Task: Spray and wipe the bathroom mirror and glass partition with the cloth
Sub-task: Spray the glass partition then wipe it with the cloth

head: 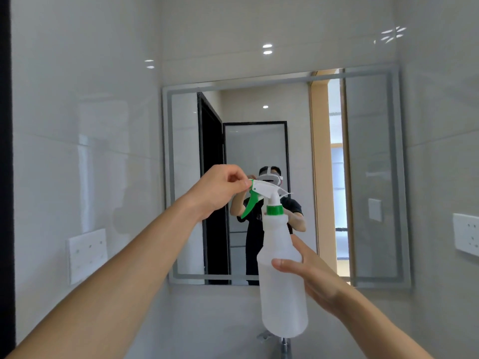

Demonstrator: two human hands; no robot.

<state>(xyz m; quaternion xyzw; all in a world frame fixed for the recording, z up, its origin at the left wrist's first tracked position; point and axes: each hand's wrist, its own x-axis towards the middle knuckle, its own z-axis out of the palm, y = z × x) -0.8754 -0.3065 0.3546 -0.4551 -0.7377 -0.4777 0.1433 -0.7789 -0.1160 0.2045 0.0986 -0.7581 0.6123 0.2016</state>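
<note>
A translucent white spray bottle [283,288] with a green collar and green trigger is held upright in front of the wall mirror [368,177]. My right hand [308,275] grips the bottle's body from the right side. My left hand [220,190] pinches the nozzle tip of the white spray head between thumb and fingers. The nozzle points left, away from the mirror's centre. No cloth is in view. The mirror reflects a person holding the bottle and a black-framed glass partition behind.
Glossy white tiled walls surround the mirror. A white socket plate [86,255] is on the left wall and another socket plate [466,238] on the right wall. A chrome tap top [285,343] shows below the bottle. A dark door frame [5,177] runs down the left edge.
</note>
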